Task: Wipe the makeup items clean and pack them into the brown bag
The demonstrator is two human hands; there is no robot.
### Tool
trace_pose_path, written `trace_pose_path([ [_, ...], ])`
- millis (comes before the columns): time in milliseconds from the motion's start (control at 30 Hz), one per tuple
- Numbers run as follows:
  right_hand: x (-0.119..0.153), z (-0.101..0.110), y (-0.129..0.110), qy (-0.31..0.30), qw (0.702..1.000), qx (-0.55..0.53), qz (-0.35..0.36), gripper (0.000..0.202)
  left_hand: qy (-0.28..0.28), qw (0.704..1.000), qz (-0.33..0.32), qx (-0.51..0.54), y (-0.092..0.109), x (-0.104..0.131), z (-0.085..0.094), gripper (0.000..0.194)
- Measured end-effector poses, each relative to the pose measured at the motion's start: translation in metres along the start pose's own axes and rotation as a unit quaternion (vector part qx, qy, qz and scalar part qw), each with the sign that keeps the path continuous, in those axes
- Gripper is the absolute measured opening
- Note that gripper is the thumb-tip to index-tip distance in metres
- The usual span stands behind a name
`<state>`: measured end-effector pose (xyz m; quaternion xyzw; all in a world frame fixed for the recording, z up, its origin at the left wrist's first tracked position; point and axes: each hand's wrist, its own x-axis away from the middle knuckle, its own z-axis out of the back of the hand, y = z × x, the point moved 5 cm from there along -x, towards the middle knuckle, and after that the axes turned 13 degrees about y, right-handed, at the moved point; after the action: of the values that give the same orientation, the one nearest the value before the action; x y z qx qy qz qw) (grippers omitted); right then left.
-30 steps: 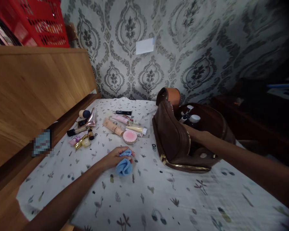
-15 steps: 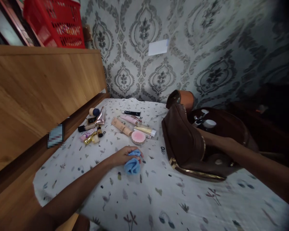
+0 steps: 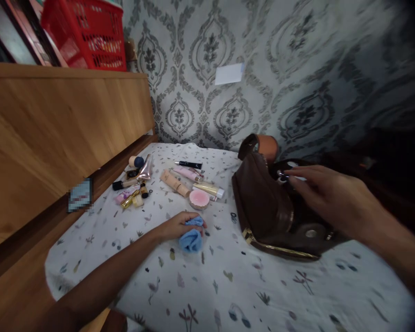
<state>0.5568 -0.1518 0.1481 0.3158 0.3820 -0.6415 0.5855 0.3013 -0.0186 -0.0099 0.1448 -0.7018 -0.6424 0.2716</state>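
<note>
My left hand (image 3: 185,226) is closed around a crumpled blue cloth (image 3: 191,241) and rests on the patterned sheet. Just beyond it lies a round pink compact (image 3: 199,199). On the right, a brown leather bag (image 3: 263,203) lies with its gold zipper open. Over the bag's opening is my right hand (image 3: 327,196), slightly blurred, its thumb and fingers drawn together. Something small, pale and silvery (image 3: 282,175) shows at its fingertips; its kind is hard to make out. The hand and wrist cover much of the bag's inside.
Behind the compact lie a beige tube (image 3: 174,183), a gold tube with a white cap (image 3: 209,189) and a black tube (image 3: 189,164). More cosmetics cluster by a gold tube (image 3: 129,199) at left. A wooden panel (image 3: 69,138) borders the bed; a red basket (image 3: 90,37) stands above.
My right hand has come up out of the bag and is now above its opening, with something small at the fingertips. My left hand stays on the blue cloth.
</note>
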Motion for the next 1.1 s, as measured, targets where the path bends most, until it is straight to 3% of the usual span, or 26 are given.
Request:
trace_pose_path([
  [100, 0.027, 0.019, -0.065, 0.054, 0.996, -0.075, 0.021, 0.022, 0.006, 1.000, 0.000, 0.006, -0.004, -0.002, 0.000, 0.042],
  [200, 0.063, -0.002, -0.122, -0.008, 0.980, -0.165, 0.109, 0.023, 0.006, 1.000, -0.005, 0.007, -0.008, -0.005, 0.001, 0.042],
  [300, 0.095, -0.045, -0.135, -0.102, 0.971, -0.206, 0.061, 0.023, 0.015, 0.999, -0.035, -0.012, -0.009, -0.005, 0.000, 0.041],
  [367, 0.110, -0.068, -0.131, -0.125, 0.963, -0.240, 0.001, 0.025, 0.024, 0.998, -0.057, -0.034, -0.008, -0.004, 0.001, 0.042],
  [433, 0.121, -0.086, -0.125, -0.141, 0.950, -0.273, -0.054, 0.025, 0.069, 0.988, -0.078, -0.112, -0.005, -0.005, 0.009, 0.041],
  [500, 0.129, -0.095, -0.120, -0.152, 0.940, -0.293, -0.090, 0.025, 0.151, 0.959, -0.093, -0.222, 0.004, -0.009, 0.029, 0.035],
  [600, 0.135, -0.099, -0.115, -0.159, 0.932, -0.305, -0.115, 0.025, 0.271, 0.901, -0.103, -0.324, 0.029, -0.018, 0.077, 0.025],
  [700, 0.137, -0.097, -0.115, -0.158, 0.930, -0.309, -0.119, 0.025, 0.391, 0.817, -0.095, -0.413, 0.058, -0.024, 0.135, 0.025],
  [800, 0.137, -0.096, -0.116, -0.158, 0.935, -0.300, -0.105, 0.026, 0.469, 0.735, -0.049, -0.488, 0.073, -0.029, 0.181, 0.030],
  [900, 0.137, -0.097, -0.117, -0.162, 0.939, -0.291, -0.091, 0.027, 0.492, 0.683, 0.007, -0.540, 0.071, -0.034, 0.204, 0.032],
  [1100, 0.140, -0.100, -0.117, -0.166, 0.941, -0.285, -0.073, 0.024, 0.488, 0.626, 0.076, -0.604, 0.064, -0.050, 0.213, 0.046],
])
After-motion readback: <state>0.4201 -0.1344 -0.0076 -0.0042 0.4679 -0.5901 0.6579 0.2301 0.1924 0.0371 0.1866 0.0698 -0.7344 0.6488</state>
